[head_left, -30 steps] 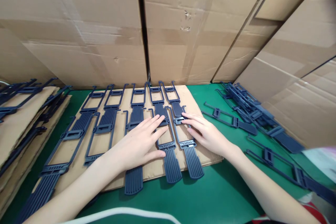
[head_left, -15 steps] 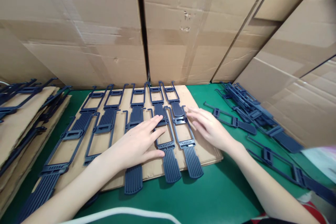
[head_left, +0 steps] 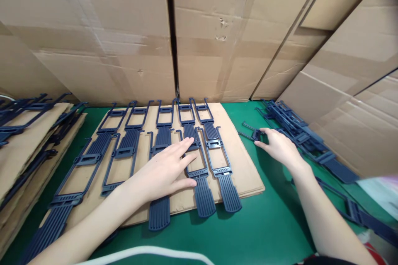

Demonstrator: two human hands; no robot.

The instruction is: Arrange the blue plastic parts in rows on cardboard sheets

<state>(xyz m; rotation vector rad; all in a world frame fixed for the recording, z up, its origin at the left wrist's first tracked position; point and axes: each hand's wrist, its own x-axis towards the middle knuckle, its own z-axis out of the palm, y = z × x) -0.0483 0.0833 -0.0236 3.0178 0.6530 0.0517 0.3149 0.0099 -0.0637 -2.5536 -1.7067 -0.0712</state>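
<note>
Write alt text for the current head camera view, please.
A person's right hand touches a dark blue bracket lying on a green table, while the open left hand lies over more brackets laid in two rows on a cardboard sheet. A pile of brackets lies to the right, with big cardboard boxes behind.

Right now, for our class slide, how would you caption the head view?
Left hand over dark blue frames on cardboard; right hand at another frame on the green table.
</note>
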